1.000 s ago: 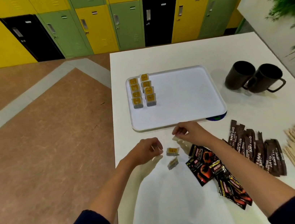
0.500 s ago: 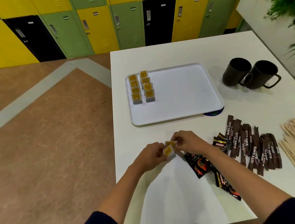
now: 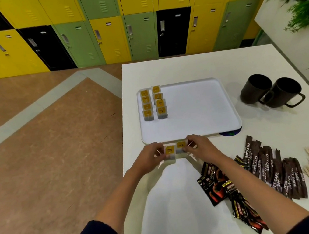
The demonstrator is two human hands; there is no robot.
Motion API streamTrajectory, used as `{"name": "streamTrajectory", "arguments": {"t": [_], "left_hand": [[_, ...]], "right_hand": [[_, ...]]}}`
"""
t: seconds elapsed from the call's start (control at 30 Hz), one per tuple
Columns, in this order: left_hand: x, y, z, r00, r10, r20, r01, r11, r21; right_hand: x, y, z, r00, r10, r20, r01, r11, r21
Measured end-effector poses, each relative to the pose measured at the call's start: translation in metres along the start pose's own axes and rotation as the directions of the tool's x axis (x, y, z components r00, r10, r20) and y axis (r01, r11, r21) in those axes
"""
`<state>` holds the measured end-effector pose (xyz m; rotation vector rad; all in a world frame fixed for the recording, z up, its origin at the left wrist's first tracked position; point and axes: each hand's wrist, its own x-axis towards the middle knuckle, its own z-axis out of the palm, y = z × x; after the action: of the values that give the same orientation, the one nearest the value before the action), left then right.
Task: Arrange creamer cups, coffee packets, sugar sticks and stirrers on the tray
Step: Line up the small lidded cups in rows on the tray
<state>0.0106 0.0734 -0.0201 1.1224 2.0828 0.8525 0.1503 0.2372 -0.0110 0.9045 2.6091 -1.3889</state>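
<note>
While my left grip (image 3: 150, 158) pinches the left creamer cup (image 3: 169, 150), my right grip (image 3: 199, 147) pinches the right creamer cup (image 3: 181, 145); both cups touch, just beside the tray (image 3: 192, 111).

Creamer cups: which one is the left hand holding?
The yellow-lidded creamer cup nearer the camera, gripped by the left hand; the right hand pinches the farther cup.

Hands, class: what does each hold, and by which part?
Left hand pinches one creamer cup by its left edge; right hand pinches a second creamer cup by its right edge.
</note>
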Motion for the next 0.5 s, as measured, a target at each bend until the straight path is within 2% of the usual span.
{"name": "streamTrajectory", "arguments": {"t": [0.5], "left_hand": [[0.069, -0.024, -0.047, 0.957, -0.081, -0.280, 0.071, 0.996, -0.046]], "right_hand": [[0.100, -0.024, -0.010, 0.996, -0.022, -0.088, 0.025, 0.999, 0.033]]}}
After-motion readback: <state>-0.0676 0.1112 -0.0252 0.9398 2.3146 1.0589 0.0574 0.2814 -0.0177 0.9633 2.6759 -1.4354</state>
